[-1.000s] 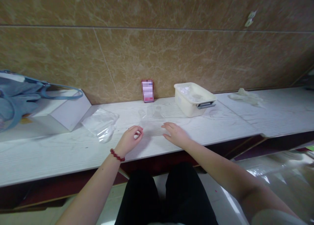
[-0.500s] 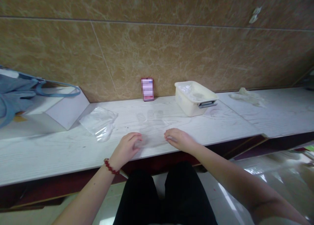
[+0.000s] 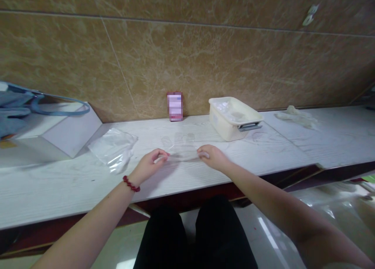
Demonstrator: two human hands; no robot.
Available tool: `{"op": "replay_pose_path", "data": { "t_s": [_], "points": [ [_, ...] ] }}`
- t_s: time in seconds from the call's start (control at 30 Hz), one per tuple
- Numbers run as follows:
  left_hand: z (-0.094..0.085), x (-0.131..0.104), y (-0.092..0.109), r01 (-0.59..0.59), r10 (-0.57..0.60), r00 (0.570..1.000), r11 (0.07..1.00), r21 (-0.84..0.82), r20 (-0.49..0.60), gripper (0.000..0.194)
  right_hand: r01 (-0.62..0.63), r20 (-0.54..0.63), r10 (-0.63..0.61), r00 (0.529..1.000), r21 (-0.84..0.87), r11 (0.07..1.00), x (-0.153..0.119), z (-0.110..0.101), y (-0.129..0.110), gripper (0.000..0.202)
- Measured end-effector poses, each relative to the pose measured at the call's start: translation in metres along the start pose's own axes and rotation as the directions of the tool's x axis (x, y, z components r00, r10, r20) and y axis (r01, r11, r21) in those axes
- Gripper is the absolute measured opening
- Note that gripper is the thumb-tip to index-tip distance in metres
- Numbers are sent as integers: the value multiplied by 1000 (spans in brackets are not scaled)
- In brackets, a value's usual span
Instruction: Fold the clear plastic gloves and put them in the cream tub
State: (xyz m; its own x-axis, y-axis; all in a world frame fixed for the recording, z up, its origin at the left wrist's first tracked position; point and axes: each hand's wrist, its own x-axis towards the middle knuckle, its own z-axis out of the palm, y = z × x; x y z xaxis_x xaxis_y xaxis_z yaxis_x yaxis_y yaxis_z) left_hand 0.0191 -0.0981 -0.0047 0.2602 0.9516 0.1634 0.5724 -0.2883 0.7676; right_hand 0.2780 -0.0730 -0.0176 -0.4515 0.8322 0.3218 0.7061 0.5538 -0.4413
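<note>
A thin clear plastic glove [image 3: 182,147] is stretched between my two hands over the white tabletop, its rounded finger ends pointing toward the wall. My left hand [image 3: 152,162] pinches the near left edge of it between thumb and fingers. On the other side, my right hand [image 3: 212,156] has its fingers closed on the near right edge. The near edge looks raised, while the finger ends appear to lie on the table. Its outline is faint, so some of its shape cannot be made out.
Left of the hands lies a clear plastic bag [image 3: 113,147], beside a white box [image 3: 63,130] with a blue strap bag [image 3: 14,116]. A phone [image 3: 175,106] leans on the wall. A cream bin [image 3: 224,124] holds clear plastic; crumpled translucent material [image 3: 297,116] lies farther right.
Both hands have moved up and away from the table's front edge. The glove's near edge has been lifted and drawn toward its finger ends.
</note>
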Motion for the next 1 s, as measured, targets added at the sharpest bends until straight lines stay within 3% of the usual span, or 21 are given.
{"op": "replay_pose_path", "data": {
  "t_s": [0.07,0.2,0.37,0.47,0.63,1.0],
  "points": [
    [3,18,1,99,-110,984,992,-83,-142,25,-154,-22,154,988,3,988,18,2,0,18],
    [12,59,-4,261,-300,872,954,-150,-388,24,-387,-12,389,921,-122,914,57,11,5,22],
    [18,93,-21,465,-414,811,885,25,-413,22,-496,-11,508,861,-237,835,87,23,11,24],
    [20,100,-30,513,-433,805,851,110,-405,21,-526,-21,541,841,-266,808,90,28,11,27],
    [23,100,-37,462,-369,836,873,158,-407,16,-504,-62,511,858,-295,811,86,37,11,23],
    [22,104,-39,427,-364,835,901,71,-413,10,-515,-53,517,855,-223,828,90,39,24,19]
  ]
}}
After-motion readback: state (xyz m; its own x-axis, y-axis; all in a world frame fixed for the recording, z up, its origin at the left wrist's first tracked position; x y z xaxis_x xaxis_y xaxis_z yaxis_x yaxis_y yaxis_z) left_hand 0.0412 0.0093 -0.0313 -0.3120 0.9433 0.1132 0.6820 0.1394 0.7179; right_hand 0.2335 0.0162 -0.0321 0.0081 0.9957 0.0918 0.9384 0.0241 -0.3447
